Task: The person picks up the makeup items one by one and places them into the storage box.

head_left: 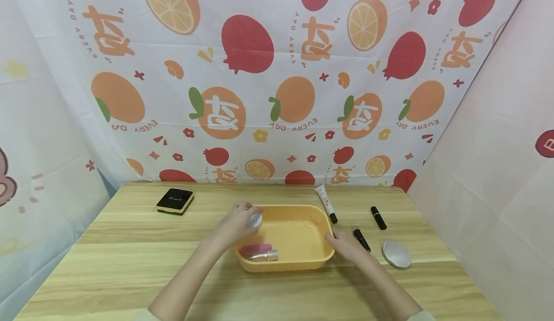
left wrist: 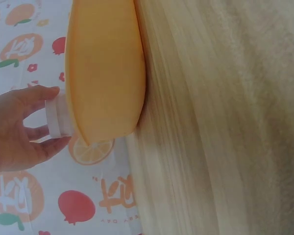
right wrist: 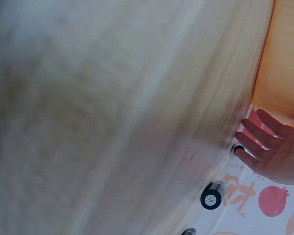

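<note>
My left hand [head_left: 239,222] grips a small white round jar [left wrist: 60,116] by its sides, at the left rim of a yellow plastic basket [head_left: 298,265]. The left wrist view shows the jar overlapping the basket's rim, with the thumb on one side and fingers on the other. At the basket's right end, my right hand [head_left: 346,245] has its thumb at the rim. Its fingers [right wrist: 259,136] stretch out fairly straight and spread beside the outer wall. Inside the basket, on the left, lie a pink flat item [head_left: 255,249] and a silver lipstick-like tube [head_left: 265,255].
A black compact case [head_left: 175,200] sits at the back left. Right of the basket lie a white squeeze tube [head_left: 326,203] with a black cap, a black tube [head_left: 378,218], a black-and-silver tube [head_left: 361,239] and a round silver compact [head_left: 396,254]. Printed cloth [head_left: 294,70] hangs behind the wooden table [head_left: 108,258].
</note>
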### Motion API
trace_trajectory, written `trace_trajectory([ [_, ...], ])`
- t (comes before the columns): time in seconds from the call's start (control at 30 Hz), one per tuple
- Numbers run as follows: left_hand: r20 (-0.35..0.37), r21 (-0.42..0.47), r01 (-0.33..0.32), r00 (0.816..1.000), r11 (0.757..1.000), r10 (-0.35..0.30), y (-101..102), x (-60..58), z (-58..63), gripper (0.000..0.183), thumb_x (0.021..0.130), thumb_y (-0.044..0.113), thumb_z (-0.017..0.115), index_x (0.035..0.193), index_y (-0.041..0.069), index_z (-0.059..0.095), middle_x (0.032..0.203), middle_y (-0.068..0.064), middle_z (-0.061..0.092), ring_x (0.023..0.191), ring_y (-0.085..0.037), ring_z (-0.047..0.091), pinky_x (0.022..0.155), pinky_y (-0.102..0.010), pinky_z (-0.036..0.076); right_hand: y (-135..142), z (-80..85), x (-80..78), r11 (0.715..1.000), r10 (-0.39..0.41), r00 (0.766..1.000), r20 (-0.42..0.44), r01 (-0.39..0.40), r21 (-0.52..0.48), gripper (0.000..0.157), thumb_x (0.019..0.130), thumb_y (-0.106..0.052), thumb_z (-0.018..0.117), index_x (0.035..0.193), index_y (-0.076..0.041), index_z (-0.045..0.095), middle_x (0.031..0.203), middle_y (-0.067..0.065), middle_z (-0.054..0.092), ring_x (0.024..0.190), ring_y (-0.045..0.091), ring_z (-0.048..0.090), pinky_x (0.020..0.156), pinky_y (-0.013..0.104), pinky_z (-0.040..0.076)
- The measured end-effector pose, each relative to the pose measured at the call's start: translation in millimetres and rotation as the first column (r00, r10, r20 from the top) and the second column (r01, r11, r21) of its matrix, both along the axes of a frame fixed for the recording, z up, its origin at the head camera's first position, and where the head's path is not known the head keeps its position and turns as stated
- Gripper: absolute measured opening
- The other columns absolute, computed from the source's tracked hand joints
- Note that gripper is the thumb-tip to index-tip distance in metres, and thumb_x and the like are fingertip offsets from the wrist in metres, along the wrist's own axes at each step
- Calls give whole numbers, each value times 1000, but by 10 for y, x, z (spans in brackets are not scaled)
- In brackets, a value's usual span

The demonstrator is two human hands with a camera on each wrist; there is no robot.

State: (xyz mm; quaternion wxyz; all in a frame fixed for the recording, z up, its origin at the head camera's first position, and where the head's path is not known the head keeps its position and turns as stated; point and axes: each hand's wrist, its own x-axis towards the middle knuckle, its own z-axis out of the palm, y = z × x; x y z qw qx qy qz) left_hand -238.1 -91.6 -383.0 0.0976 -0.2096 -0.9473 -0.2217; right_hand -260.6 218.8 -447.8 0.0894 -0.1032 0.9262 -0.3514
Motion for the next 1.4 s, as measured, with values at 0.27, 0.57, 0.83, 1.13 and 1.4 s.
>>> trace_trajectory([
  [0.27,13,1,8,1000,1000,-8,16,-28,-47,38,76,10,69,113,7,63,108,-21,54,101,-40,50,80,-49,49,6,6,-9,1000,18,1000,4,-18,-12,41,96,-28,39,122,1,55,76,1,59,62,17,50,58,32,42],
  [0.57,50,-31,4,999,1000,-2,49,-73,-91,40,76,10,71,115,9,62,110,-20,53,100,-39,50,76,-49,50,5,11,-26,1000,23,1000,-4,-23,-10,42,96,-28,39,123,1,54,75,1,60,64,17,53,63,34,45],
  [0.83,70,-61,5,998,998,-1,75,-64,-134,41,76,10,72,115,11,62,109,-21,54,99,-40,51,71,-49,52,6,-6,-28,1000,24,1000,-19,-24,-2,40,96,-26,39,120,1,56,73,0,58,61,17,51,59,32,43],
  [1.13,93,-92,4,996,996,5,94,-37,-142,45,77,14,73,119,7,60,115,-19,53,104,-40,48,78,-51,49,3,-29,-13,1000,25,999,-32,-25,-15,39,96,-24,40,117,4,57,74,2,58,59,18,50,54,31,43],
  [1.4,74,-52,8,997,999,-4,97,-38,-151,42,71,14,77,111,7,64,109,-18,55,99,-38,50,76,-50,49,-7,-14,0,1000,12,1000,-24,-12,-4,39,95,-26,41,118,2,57,76,2,58,62,17,52,58,31,44],
])
